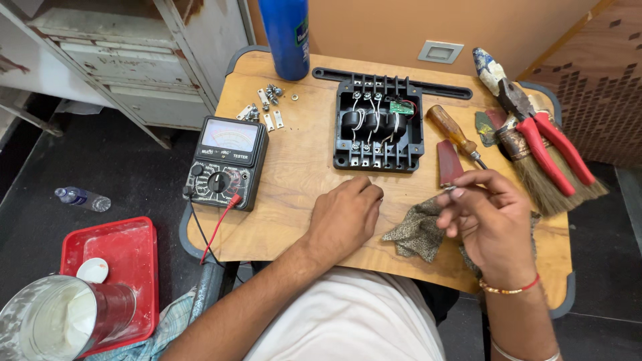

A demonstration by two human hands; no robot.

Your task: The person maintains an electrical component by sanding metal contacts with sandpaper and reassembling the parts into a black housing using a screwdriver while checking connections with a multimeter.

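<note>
My left hand (344, 217) rests knuckles-down on the wooden board (301, 180), fingers curled, just below a black plastic housing (378, 124) with coils, wires and a small green circuit board inside. My right hand (488, 217) pinches a small metal part at its fingertips, beside a dark red flat piece (448, 162) and above a patterned cloth (418, 230). A wooden-handled screwdriver (455, 134) lies just above that hand.
An analog multimeter (226, 162) with red and black leads sits at the board's left. Loose screws and metal tabs (267, 105) lie near a blue can (286, 37). Red-handled pliers (535, 124) and a brush (545, 170) lie right. A red tray (120, 261) and a water bottle (83, 198) are on the floor.
</note>
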